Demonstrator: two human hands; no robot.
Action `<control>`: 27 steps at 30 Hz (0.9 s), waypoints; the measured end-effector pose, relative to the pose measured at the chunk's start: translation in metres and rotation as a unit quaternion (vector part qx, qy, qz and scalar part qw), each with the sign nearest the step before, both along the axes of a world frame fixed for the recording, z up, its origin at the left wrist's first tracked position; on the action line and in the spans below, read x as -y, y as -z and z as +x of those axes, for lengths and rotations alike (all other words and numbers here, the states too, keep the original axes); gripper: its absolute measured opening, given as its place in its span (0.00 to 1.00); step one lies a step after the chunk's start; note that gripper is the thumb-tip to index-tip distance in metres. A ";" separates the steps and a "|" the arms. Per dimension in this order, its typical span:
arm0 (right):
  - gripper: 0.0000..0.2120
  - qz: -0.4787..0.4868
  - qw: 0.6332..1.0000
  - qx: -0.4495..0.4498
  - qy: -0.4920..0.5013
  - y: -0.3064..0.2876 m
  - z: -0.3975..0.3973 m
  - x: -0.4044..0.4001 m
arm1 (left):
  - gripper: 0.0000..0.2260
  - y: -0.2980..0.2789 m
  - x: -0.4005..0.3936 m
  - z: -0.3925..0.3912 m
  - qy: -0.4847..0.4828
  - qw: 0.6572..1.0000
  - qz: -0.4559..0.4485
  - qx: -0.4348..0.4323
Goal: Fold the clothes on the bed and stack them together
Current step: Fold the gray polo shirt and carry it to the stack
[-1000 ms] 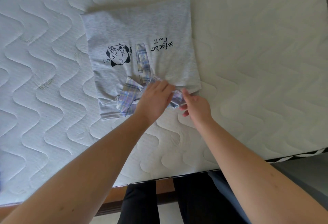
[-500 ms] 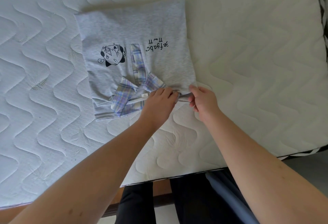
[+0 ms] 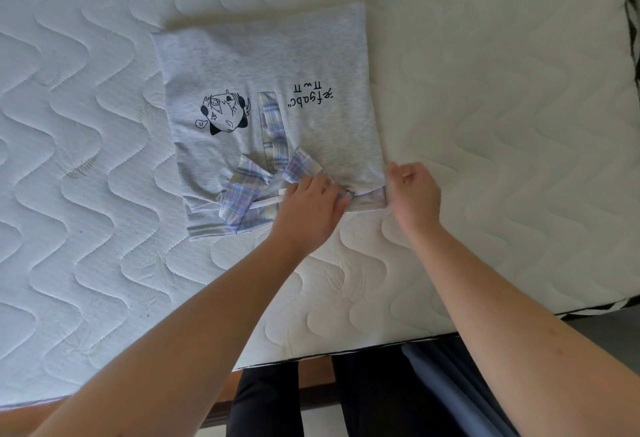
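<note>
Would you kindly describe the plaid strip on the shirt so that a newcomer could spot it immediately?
On the white quilted mattress lies a folded grey shirt. Between its black cartoon print and its line of black lettering runs the plaid strip, the only checked lilac-and-white piece lying straight on plain grey.

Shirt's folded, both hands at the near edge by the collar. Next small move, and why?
Probably tuck the plaid collar flat. The gray shirt already lies as a squared fold on the mattress, but the collar flaps stick up unevenly. The left hand rests there; the right hand sits at the near right corner, seemingly holding nothing.
</note>
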State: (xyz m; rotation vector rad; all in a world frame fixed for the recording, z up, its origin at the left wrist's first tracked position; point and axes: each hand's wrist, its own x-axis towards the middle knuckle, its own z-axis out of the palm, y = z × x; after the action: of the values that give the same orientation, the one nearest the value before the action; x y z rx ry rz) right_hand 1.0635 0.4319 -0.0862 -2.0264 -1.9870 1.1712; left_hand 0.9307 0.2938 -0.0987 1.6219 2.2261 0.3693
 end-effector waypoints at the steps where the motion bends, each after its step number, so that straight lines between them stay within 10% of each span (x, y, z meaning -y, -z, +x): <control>1: 0.09 0.019 0.999 -0.027 0.003 -0.001 -0.005 -0.002 | 0.20 -0.001 0.004 -0.007 -0.017 1.000 0.012 0.020; 6: 0.09 0.055 0.995 -0.068 -0.048 -0.007 -0.036 0.002 | 0.15 -0.009 0.042 -0.034 -0.143 0.982 0.057 0.113; 9: 0.15 -0.089 0.991 -0.080 -0.063 -0.009 -0.046 0.029 | 0.11 -0.022 0.071 -0.040 -0.278 0.947 0.071 0.142; 15: 0.17 -0.084 0.996 0.030 -0.029 0.000 -0.022 0.077 | 0.13 -0.032 0.107 -0.043 -0.568 0.784 -0.040 0.246; 22: 0.10 -0.227 0.970 -0.085 0.027 -0.002 -0.033 0.076 | 0.10 -0.022 0.104 -0.046 -0.630 0.610 -0.021 0.480; 27: 0.09 -0.171 0.980 -0.093 0.030 0.000 -0.028 0.077 | 0.04 -0.021 0.102 -0.046 -0.643 0.634 -0.043 0.428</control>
State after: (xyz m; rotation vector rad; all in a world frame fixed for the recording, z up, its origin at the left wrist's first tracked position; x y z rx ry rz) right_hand 1.0352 0.3549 -0.0865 -2.0068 -1.7218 1.7179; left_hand 0.8842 0.1921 -0.0779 -0.5230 2.0239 1.0416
